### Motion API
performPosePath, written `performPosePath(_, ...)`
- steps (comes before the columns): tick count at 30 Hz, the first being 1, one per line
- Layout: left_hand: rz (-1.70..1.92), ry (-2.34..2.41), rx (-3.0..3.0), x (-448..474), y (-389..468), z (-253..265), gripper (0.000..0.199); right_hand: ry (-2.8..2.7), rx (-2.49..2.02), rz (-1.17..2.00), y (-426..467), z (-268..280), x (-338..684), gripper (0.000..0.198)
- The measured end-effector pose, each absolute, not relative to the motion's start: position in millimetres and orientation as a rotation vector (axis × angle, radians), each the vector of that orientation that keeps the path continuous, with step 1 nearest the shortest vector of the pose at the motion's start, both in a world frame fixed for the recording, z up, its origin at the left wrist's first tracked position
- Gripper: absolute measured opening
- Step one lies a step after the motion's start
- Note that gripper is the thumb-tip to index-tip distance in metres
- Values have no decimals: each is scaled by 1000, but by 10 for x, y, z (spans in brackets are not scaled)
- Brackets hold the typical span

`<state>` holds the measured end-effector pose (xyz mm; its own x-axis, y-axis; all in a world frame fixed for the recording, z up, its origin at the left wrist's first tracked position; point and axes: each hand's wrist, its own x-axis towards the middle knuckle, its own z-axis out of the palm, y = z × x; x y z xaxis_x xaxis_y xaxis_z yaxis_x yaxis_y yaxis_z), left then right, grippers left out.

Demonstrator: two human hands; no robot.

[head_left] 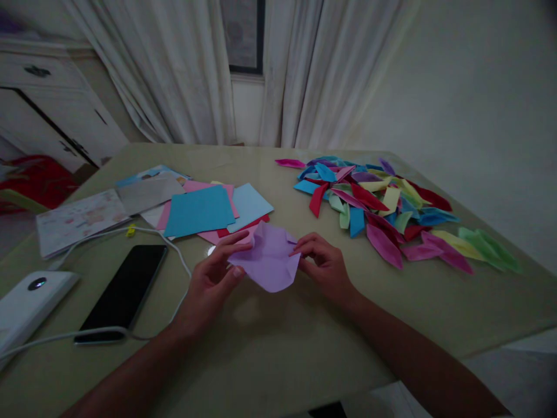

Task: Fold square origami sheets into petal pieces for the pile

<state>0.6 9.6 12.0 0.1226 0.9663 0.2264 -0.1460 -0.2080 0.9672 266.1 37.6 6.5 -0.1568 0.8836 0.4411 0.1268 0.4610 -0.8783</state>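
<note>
Between my two hands is a creased sheet of purple origami paper (pixel 270 258), raised a little off the table with its edges bent up. My left hand (pixel 216 277) pinches its left edge, thumb in front and fingers behind. At the right edge, my right hand (pixel 322 262) grips the paper between thumb and fingertips. Just beyond the left hand lie loose sheets of coloured paper, with a blue sheet (pixel 200 210) on top and a light blue one (pixel 250 206) beside it. A heap of folded paper pieces (pixel 365 194) in many colours spreads across the right side.
A black phone (pixel 124 290) lies at the left, with a white power bank (pixel 35 305) and a white cable (pixel 178 249) near it. A patterned booklet (pixel 82 220) rests farther back. The table (pixel 278 371) ends near curtains (pixel 174 69) and a wall.
</note>
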Motion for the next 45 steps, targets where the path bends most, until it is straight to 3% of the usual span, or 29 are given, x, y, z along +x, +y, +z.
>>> performPosePath(7,1294,867,1284,8,121,122,50,-1604,-888,935,382,64,2661,12)
performPosePath(12,1235,986,1255,25,129,157,35,-1588,-854,952,384,49,2661,14)
performPosePath(25,1348,1085,1208,47,140,109,25,-1636,-849,909,384,50,2665,10)
performPosePath(40,1349,855,1254,41,81,97,54,-1633,-872,904,385,76,2688,12)
performPosePath(45,1312,938,1212,62,73,140,39,-1640,-859,914,374,99,2680,12)
